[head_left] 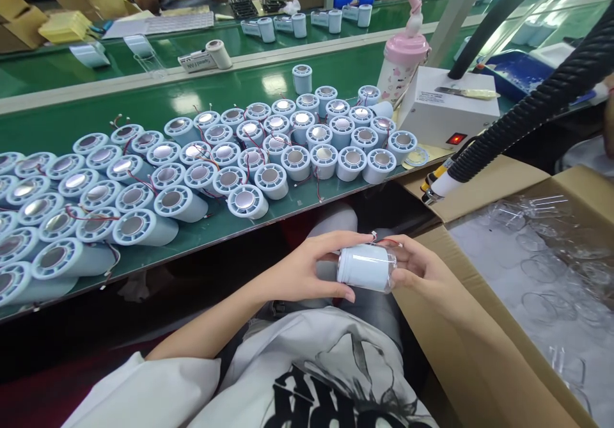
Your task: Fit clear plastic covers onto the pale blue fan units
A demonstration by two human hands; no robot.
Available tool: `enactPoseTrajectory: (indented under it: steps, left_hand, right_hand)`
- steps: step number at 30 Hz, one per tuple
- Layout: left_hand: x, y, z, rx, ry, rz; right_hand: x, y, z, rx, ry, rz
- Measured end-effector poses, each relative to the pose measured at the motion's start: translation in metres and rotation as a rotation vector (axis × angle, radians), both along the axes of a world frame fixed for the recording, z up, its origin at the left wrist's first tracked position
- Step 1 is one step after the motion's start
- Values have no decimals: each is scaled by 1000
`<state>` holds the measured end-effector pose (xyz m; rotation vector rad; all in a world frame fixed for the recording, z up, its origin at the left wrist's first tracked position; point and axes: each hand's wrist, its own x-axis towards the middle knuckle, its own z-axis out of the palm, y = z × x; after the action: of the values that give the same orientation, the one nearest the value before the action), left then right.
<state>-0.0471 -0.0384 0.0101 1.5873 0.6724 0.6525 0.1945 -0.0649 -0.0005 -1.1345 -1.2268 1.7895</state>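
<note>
Head view: pale cylinder (365, 267) held between left hand (307, 268) and right hand (422, 268).

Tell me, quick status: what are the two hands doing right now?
Left hand and right hand both grip pale blue cylinder, lying sideways. Black hose hangs above, clear of it.

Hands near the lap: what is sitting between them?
A pale blue cylinder lies sideways between the left hand and the right hand; both hold its ends. The head view shows this.
</note>
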Motion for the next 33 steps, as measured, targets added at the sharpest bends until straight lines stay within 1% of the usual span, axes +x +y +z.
enactPoseTrajectory:
  steps: [6, 12, 17, 21, 25, 27, 30, 32, 33]
  left_hand:
    - [-1, 1, -2, 55, 2, -21]
    - [-2, 1, -3, 90, 10, -13]
    - [-3, 2, -3, 142, -8, -15]
    - [-3, 2, -5, 188, -10, -5]
    - [-4, 2, -7, 230, -14, -11]
    - [-4, 1, -7, 206, -13, -9]
    - [-2, -2, -4, 139, 13, 8]
    - [-1, -5, 0, 87, 45, 27]
    - [0, -6, 2, 55, 59, 40]
  right_hand:
    - [-5, 3, -3, -97, 59, -19]
    - [-7, 5, -4, -217, 82, 36]
    - [-14, 4, -2, -323, 95, 12]
    - [-19, 3, -1, -433, 146, 68]
    - [-18, 5, 0, -602, 164, 95]
    - [-18, 5, 1, -664, 162, 91]
    - [-19, 6, 3, -714, 149, 117]
    - [-19, 5, 2, -684, 104, 162]
    - [-19, 4, -1, -619, 60, 166]
